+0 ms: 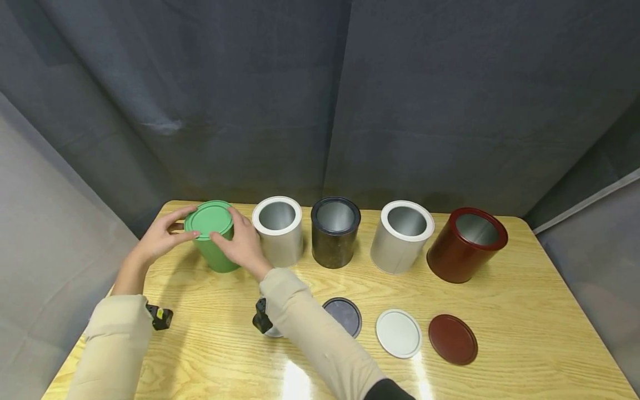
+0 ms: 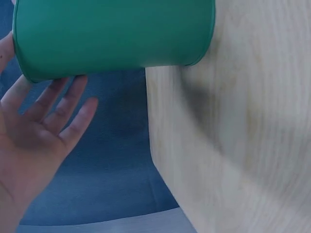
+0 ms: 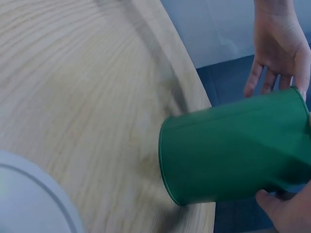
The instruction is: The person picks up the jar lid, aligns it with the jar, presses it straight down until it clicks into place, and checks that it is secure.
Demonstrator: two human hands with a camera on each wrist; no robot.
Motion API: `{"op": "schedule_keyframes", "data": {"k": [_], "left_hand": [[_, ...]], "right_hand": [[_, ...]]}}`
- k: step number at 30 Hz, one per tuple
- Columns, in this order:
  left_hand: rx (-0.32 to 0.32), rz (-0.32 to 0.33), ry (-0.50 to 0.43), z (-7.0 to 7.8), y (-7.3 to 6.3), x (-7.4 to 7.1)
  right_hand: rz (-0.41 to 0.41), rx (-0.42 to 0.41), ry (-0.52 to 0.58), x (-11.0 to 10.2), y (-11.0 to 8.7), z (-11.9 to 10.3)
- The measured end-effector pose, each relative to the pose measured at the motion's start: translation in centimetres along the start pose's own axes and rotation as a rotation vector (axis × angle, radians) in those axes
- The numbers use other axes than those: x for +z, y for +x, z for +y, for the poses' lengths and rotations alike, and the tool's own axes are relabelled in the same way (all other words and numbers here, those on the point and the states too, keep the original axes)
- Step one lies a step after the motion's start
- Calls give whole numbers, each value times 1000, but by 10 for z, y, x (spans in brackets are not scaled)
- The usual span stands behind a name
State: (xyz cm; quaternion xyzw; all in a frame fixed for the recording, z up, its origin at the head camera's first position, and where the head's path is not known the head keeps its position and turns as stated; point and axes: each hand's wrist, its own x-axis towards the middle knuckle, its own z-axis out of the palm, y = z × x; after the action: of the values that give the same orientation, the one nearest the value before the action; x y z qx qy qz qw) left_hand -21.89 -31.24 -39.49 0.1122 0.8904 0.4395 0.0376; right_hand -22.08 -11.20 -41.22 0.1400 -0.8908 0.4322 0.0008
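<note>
A green can (image 1: 218, 259) stands at the table's left end with a green lid (image 1: 209, 219) over its top. My left hand (image 1: 159, 240) holds the left side of the lid's rim, its thumb on the near edge and its fingers reaching round behind. On the opposite side my right hand (image 1: 243, 243) grips the rim between thumb and forefinger. Seen from the left wrist, the fingers (image 2: 60, 109) pass behind the can's upper end, and some are spread away from its side. In the right wrist view the right thumb (image 3: 272, 206) lies against the can's side.
To the right stand a white can (image 1: 283, 248), a black can (image 1: 334, 247), another white can (image 1: 395, 250) and a dark red can (image 1: 452, 255), all uncovered. Nearer lie black (image 1: 342, 316), white (image 1: 399, 333) and dark red (image 1: 453, 339) lids. My right forearm partly covers another pale lid (image 3: 29, 194).
</note>
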Motion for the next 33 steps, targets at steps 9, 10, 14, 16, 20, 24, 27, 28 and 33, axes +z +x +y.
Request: {"op": "schedule_keyframes", "data": {"k": [9, 10, 14, 16, 20, 24, 27, 28, 33], "left_hand": [[-38, 96, 3, -2, -5, 5], [-43, 94, 4, -2, -5, 5], [-54, 88, 5, -3, -3, 5], [-51, 86, 5, -2, -3, 5], [-35, 89, 3, 0, -4, 5], [-16, 91, 7, 0, -5, 6], [-5, 96, 22, 0, -5, 7], [0, 98, 27, 0, -5, 8], [15, 89, 31, 0, -7, 8]], "right_hand": [[71, 17, 3, 5, -3, -2], [69, 23, 4, 5, -3, -2], [64, 42, 11, 3, -2, -3], [62, 46, 17, 2, -2, -4], [66, 43, 21, 1, -3, -5], [55, 24, 10, 1, -4, -4], [37, 9, 6, 1, -6, -2], [30, 4, 4, 1, -6, -2], [9, -14, -13, 2, -9, 0]]}}
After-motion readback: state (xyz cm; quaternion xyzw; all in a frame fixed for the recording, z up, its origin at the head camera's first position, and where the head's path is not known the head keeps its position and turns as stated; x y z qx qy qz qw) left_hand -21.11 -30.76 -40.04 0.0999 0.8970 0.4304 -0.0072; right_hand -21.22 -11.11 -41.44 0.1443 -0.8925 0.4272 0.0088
